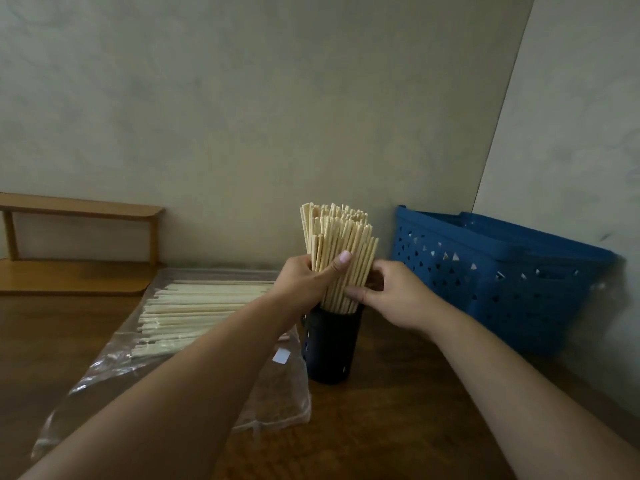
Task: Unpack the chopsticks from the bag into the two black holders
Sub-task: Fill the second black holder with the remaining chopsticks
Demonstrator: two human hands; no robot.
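A thick bundle of pale wooden chopsticks (337, 237) stands upright in a black perforated holder (329, 344) on the wooden table. My left hand (308, 278) grips the bundle from the left, thumb across its front. My right hand (388, 292) holds the bundle's right side just above the holder's rim, fingers curled round the sticks. A clear plastic bag (166, 344) lies flat to the left, with several chopsticks (194, 306) still lying inside it. Only one black holder is in view.
A blue perforated plastic basket (498, 271) leans against the wall at the right. A low wooden shelf (79, 244) stands at the back left. The wall rises close behind the holder. Brown table surface (398, 427) shows in front.
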